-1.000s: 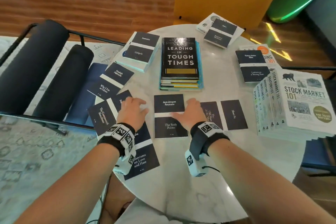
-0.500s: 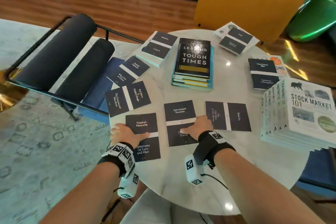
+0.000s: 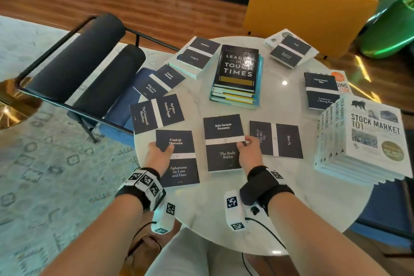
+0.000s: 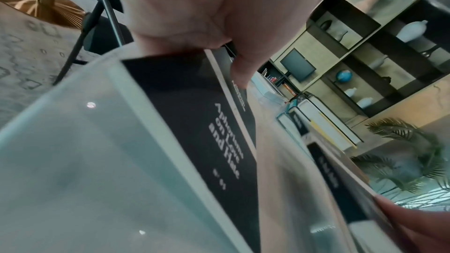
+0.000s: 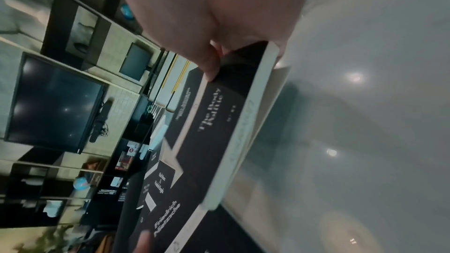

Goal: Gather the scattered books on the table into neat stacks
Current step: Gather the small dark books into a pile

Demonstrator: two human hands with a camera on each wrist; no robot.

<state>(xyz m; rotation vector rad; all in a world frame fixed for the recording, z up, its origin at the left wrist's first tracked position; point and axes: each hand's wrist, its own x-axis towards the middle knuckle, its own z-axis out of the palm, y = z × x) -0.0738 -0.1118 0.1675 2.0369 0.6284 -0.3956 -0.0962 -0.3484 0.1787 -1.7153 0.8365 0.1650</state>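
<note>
At the near edge of the round tabletop my left hand grips the Nietzsche book by its left side, thumb on the cover, the other fingers curled under the edge. Just right of it, my right hand pinches the Rousseau book along its right side, thumb on top; the right wrist view shows that edge lifted a little off the marble. Both books lie side by side with a narrow gap between them.

Right of the Rousseau book sits the Shen Fu book, turned sideways. Left and farther off, the Marx book overhangs the tabletop's rim, with another Nietzsche title beyond it. At the far middle a stack is topped by "Leading in Tough Times", and a small dark book rests on a pale one to its left. On the right edge stands a fanned stack of "Stock Market 101", with the Rilke book just behind it.
</note>
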